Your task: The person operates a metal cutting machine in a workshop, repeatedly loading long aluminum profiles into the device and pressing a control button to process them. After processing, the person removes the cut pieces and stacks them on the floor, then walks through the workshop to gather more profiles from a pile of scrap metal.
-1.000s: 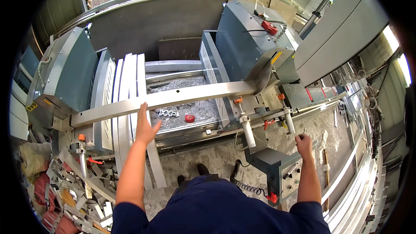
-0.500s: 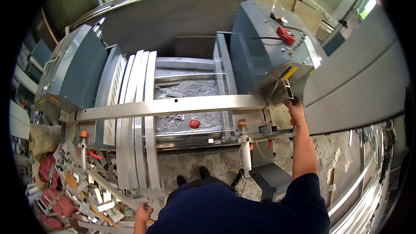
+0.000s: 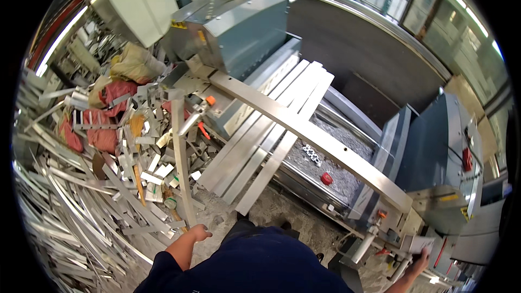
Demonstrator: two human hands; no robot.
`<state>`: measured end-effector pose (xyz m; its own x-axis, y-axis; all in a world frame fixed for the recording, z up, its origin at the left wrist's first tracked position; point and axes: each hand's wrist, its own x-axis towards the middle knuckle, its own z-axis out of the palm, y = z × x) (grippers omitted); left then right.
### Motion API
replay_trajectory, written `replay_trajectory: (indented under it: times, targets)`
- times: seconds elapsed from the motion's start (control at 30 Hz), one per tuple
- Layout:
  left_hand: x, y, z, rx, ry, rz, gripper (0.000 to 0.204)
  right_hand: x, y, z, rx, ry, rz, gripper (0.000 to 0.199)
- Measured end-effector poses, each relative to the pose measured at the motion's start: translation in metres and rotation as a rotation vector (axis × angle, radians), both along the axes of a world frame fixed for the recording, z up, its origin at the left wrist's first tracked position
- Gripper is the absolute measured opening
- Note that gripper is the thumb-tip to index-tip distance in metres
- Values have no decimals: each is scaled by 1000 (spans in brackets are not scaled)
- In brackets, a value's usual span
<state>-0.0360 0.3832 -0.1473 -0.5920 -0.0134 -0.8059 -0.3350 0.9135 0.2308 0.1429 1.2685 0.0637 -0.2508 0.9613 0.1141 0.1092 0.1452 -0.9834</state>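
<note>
My right hand [image 3: 418, 265] is at the lower right, beside the near end of the machine, with its fingers closed on a short pale metal offcut [image 3: 417, 244]. My left hand [image 3: 199, 233] hangs near my body, loosely open and holding nothing. A tall, slim metal strip [image 3: 182, 157] stands close to it. A long rectangular aluminium profile [image 3: 320, 136] lies diagonally between the two machine heads. Beneath it, several flat profiles [image 3: 255, 146] lie side by side across the machine bed.
Blue-grey machine heads stand at left [image 3: 244, 30] and right [image 3: 434, 141]. A red object [image 3: 326, 178] lies among metal chips in the bed. Heaped offcuts [image 3: 157, 168], long strips [image 3: 70, 211] and red sacks [image 3: 103, 135] cover the floor at left. An orange-topped clamp cylinder [image 3: 366, 243] sits near my right hand.
The view has swung to the left, showing more of the scrap heap. My right hand has left the right end of the long profile and come lower, with the short offcut in it.
</note>
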Motion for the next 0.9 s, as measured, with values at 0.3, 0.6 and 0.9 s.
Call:
replay_trajectory:
  times: [0.3,0.6,0.9]
  targets:
    - [-64,-33,-22,204,80,127,72,-236,-322,65,268,-638,915,34]
    - [-16,-142,-61,138,222,403,53,-499,-619,178,266,96,1235,47]
    - [102,-218,-132,210,-222,1099,38,-419,-546,24,266,-400,1153,25]
